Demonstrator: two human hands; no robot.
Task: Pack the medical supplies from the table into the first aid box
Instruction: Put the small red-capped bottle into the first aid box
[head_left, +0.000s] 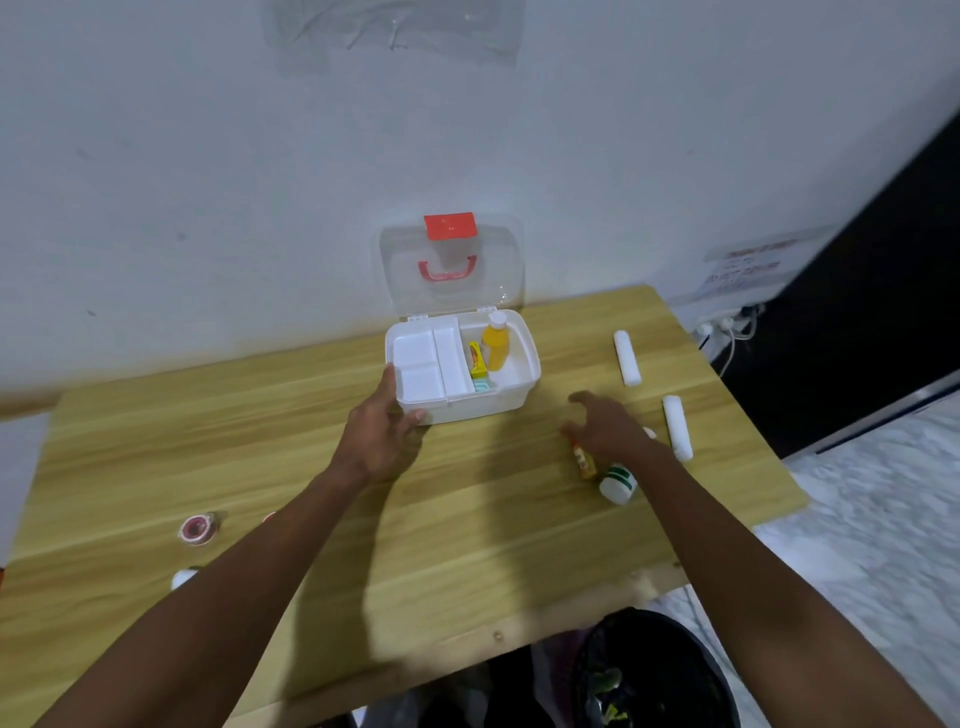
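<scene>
The fingers of the right hand (608, 426) are spread wide and hover with nothing held, just above a small yellow tube (584, 460) and a white bottle (618, 483) with green bands, both lying on the table (260, 441). The thumb and fingertips of the left hand (382, 431) are pressed against the near left corner of the first aid box (467, 402), so the box is braced rather than gripped.

A mishap is judged possible here: the bottle is round and lies on its side, so it could be nudged into a roll toward the near edge if the open fingers close on the tube carelessly. The smooth, light plastic box could slide toward the wall if the bracing hand is lifted.

The box is made of glossy white plastic with rounded corners; its clear lid (452, 270), fitted with a red latch and handle, is stood open against the wall. A divided white tray fills the left half; a yellow bottle (496, 345) and a flat yellow carton (476, 361) are seen in the right compartment. Two soft white cylindrical rolls (627, 358) (678, 428) lie well apart from the box on the wood-grain surface, and a pink-centred tape roll (197, 529) rests near the left forearm
</scene>
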